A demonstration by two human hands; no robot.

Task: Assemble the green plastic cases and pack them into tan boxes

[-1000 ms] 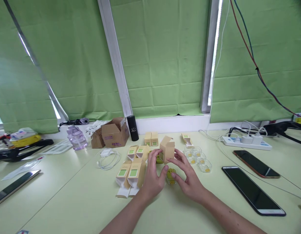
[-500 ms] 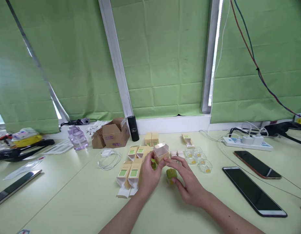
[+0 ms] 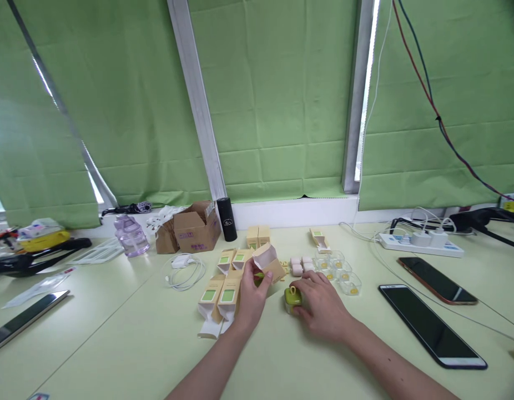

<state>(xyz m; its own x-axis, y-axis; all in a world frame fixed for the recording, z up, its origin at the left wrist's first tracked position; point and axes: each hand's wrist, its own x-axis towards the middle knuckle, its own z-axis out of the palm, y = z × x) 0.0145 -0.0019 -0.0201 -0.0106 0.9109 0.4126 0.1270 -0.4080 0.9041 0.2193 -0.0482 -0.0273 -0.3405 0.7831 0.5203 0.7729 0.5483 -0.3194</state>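
Note:
My left hand (image 3: 252,300) is closed round a small cardboard box (image 3: 275,268), tilted, its white-lined flap standing open. A bit of green shows between the fingers. On the table to its right stands a small clear container with a green lid (image 3: 292,298) and a yellow ring on top. My right hand (image 3: 326,306) grips that container from its right side, fingers at the lid and thumb low. Several more cardboard boxes with green windows (image 3: 227,294) lie left of my left hand, some with flaps open. Small pinkish-white blocks (image 3: 297,269) sit beyond my right hand.
Clear cups with yellow bits (image 3: 349,283) stand right of the blocks. Two phones (image 3: 432,325) lie at the right, near a power strip (image 3: 423,245). At the back are a brown carton (image 3: 197,228), a black cylinder (image 3: 227,219) and a purple bottle (image 3: 132,236).
My right hand has left the cardboard box and come down onto the green-lidded container. My left hand has shifted slightly left, and the box in it has tilted.

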